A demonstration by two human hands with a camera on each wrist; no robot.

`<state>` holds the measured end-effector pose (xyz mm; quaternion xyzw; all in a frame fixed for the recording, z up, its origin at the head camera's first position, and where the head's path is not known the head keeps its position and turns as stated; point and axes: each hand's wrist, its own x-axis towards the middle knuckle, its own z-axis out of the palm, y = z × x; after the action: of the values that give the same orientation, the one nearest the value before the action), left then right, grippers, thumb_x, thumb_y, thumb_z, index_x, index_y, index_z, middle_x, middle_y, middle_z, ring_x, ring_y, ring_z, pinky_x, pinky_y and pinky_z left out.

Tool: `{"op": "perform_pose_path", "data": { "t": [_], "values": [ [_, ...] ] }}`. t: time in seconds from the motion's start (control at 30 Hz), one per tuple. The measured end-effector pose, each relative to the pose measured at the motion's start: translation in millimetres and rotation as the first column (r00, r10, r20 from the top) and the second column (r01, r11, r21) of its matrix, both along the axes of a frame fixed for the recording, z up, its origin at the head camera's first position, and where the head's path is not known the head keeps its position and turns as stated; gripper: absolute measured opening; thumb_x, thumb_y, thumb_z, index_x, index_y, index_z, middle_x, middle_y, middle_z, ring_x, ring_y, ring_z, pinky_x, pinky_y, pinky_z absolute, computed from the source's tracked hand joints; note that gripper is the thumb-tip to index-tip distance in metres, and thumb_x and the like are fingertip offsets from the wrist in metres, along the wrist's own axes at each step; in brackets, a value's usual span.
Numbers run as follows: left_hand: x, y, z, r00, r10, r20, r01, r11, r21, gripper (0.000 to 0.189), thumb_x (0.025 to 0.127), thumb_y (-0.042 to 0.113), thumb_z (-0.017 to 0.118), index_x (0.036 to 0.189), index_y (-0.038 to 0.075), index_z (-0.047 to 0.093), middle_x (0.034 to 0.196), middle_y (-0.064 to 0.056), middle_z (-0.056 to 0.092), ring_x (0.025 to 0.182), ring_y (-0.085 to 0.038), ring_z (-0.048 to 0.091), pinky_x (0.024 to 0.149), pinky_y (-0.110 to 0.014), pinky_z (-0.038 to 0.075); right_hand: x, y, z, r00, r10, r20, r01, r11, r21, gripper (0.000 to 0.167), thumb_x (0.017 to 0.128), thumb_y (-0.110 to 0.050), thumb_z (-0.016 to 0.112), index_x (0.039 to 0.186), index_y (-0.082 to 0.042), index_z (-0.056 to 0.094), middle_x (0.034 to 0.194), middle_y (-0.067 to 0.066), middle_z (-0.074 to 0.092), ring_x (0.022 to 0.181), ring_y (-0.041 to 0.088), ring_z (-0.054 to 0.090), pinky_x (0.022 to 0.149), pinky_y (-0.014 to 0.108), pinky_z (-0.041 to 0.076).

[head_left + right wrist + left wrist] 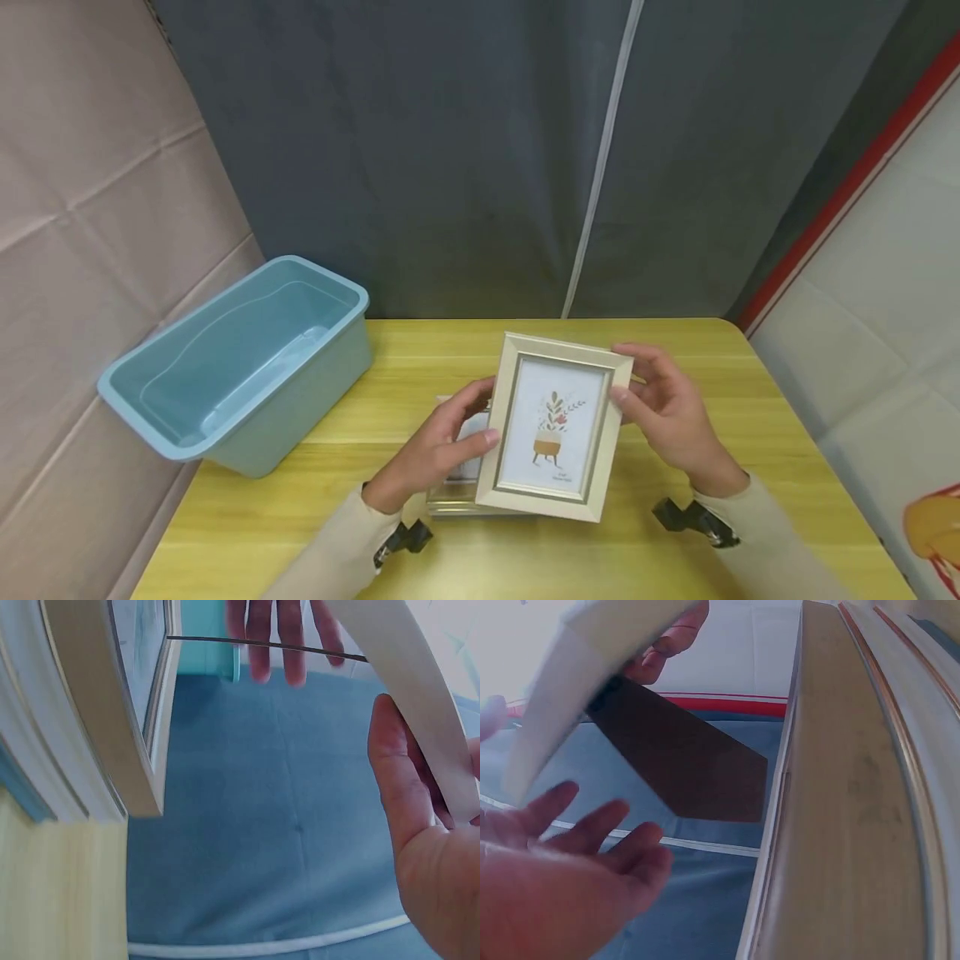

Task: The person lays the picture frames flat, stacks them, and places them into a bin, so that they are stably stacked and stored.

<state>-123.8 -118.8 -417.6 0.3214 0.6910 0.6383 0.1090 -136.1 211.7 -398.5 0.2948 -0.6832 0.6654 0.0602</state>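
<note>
My right hand (670, 414) pinches the right edge of a cream picture frame (489, 467), thumb on the front. The frame has a gilt inner border and a print of a potted plant. A dark stand leg (697, 761) sticks out from its back. My left hand (441, 444) is at the frame's left edge, with the thumb tip over its border. In the left wrist view, the left fingers (604, 825) spread loosely behind the frame, apart from it. Underneath, a stack of several picture frames (82, 697) lies on the table, partly hidden by the held one.
A light blue plastic tub (322, 367) stands at the left of the yellow wood table (720, 367). A dark grey curtain (420, 167) hangs behind the table's far edge. Pale cloth walls (82, 275) rise at both sides.
</note>
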Motion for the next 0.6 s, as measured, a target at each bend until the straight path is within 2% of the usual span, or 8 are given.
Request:
{"op": "perform_pose_path", "data": {
  "t": [0.1,0.2,0.27,0.4,0.5,0.6],
  "values": [
    [-2.2,0.8,-4.7,0.992,-0.108,0.058,0.106,0.994,0.042,0.061,0.109,0.019,0.053,0.165,0.008,0.032,0.157,-0.023,0.049,0.133,-0.020,0.060,0.107,-0.042,0.056,-1.8,-4.3,-4.3,1.000,0.015,0.008,-0.015,1.000,0.012,0.053,0.099,0.020,0.052,0.150,0.009,0.040,0.134,0.001,0.066,0.100,0.014,0.078,0.066,0.038,0.066],
    [-2.6,1.9,-8.8,0.981,-0.160,0.106,0.154,0.986,0.059,0.060,0.111,0.020,0.048,0.166,0.006,0.028,0.151,-0.030,0.051,0.119,-0.017,0.070,0.094,-0.039,0.063,-2.8,-6.9,-6.7,1.000,0.010,0.020,-0.011,1.000,0.020,0.052,0.101,0.017,0.052,0.151,0.006,0.041,0.136,0.000,0.066,0.101,0.014,0.078,0.067,0.038,0.066],
    [-2.2,2.2,-10.7,0.982,-0.145,0.116,0.141,0.989,0.043,0.058,0.112,0.020,0.046,0.165,0.006,0.029,0.149,-0.029,0.054,0.115,-0.016,0.071,0.092,-0.038,0.064,-3.7,-7.6,-7.6,1.000,-0.003,0.030,0.002,1.000,0.018,0.051,0.102,0.015,0.053,0.151,0.006,0.041,0.136,-0.001,0.066,0.101,0.014,0.077,0.067,0.039,0.066],
    [0.6,1.2,-11.9,0.990,-0.066,0.127,0.068,0.998,-0.013,0.054,0.112,0.021,0.050,0.162,0.008,0.035,0.146,-0.023,0.055,0.119,-0.019,0.066,0.093,-0.035,0.063,-7.3,-7.7,-10.6,0.999,-0.021,0.044,0.021,1.000,-0.014,0.051,0.102,0.015,0.051,0.151,0.009,0.038,0.134,0.002,0.066,0.097,0.015,0.078,0.065,0.039,0.066],
    [3.3,-0.2,-11.4,0.990,-0.018,0.138,0.022,0.999,-0.031,0.054,0.110,0.020,0.054,0.160,0.009,0.038,0.147,-0.020,0.054,0.126,-0.025,0.062,0.095,-0.033,0.062,-11.1,-8.0,-14.0,0.997,-0.051,0.066,0.053,0.998,-0.036,0.050,0.103,0.014,0.052,0.151,0.008,0.039,0.133,0.003,0.066,0.095,0.016,0.078,0.065,0.040,0.066],
    [5.4,-1.0,-11.3,0.987,0.000,0.160,0.002,1.000,-0.016,0.055,0.109,0.018,0.058,0.159,0.009,0.038,0.150,-0.021,0.053,0.130,-0.034,0.060,0.096,-0.034,0.062,-14.6,-9.0,-17.4,0.993,-0.080,0.091,0.085,0.995,-0.057,0.050,0.103,0.012,0.054,0.151,0.006,0.042,0.132,0.004,0.067,0.095,0.017,0.078,0.065,0.040,0.065]
  ]
}}
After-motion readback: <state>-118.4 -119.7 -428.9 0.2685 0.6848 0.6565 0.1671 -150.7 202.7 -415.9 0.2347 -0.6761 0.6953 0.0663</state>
